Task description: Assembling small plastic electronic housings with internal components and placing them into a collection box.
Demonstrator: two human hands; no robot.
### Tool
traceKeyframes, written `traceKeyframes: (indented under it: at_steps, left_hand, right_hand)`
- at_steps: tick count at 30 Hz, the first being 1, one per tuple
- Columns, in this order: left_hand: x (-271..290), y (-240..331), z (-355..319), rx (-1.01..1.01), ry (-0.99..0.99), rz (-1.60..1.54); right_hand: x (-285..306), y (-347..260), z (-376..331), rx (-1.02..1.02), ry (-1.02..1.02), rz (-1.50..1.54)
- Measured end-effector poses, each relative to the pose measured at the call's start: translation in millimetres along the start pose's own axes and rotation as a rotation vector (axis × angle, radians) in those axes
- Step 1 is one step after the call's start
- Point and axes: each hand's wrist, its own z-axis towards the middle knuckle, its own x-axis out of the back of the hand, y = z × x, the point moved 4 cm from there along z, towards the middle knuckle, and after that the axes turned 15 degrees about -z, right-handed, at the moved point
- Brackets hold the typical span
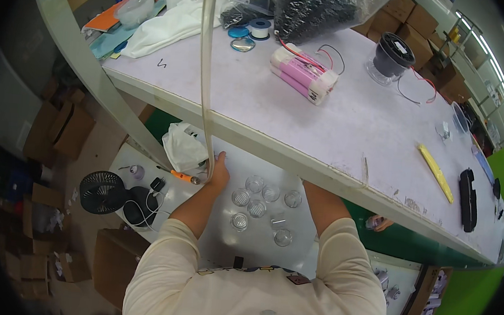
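- Gripping is hard to judge on the left hand (220, 173): it lies near the middle of the frame with fingers stretched upward against a pale translucent strip (205, 71) that runs from the top edge down to it; whether the fingers close around the strip, I cannot tell.
- Right hand: hidden under the edge of the upper white shelf (337, 128); only the forearm (324, 207) shows, rising from the lower centre, so its grip cannot be told.
- Just right of the left hand, on the lower white surface (221, 247), a loose cluster of small clear round cups (255, 208) sits between the two forearms.
- Left of the left hand lies an orange-handled tool (180, 175), with a crumpled white plastic bag (183, 147) just above it.
- Further left, a small black fan (102, 192) stands beside a black round object with a white cable.
- On the upper shelf: a pink and white battery pack (303, 74) with red and black wires at upper centre, a black round part on a clear base (390, 57) to its right, a yellow strip (435, 172) and a black elongated piece (468, 199) at right.
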Motion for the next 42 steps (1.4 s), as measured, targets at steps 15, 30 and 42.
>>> traceKeyframes:
  at_steps: [15, 30, 42]
  left_hand:
    - [82, 129, -139, 0.648, -0.704, -2.185]
    - [116, 140, -248, 0.790, -0.846, -1.695]
    - [130, 148, -275, 0.962, -0.977, -1.614]
  right_hand:
    - [169, -143, -165, -0.108, -0.506, 0.292]
    - [231, -206, -63, -0.314, -0.316, 0.810]
    - [234, -212, -74, -0.035, -0.590, 0.987]
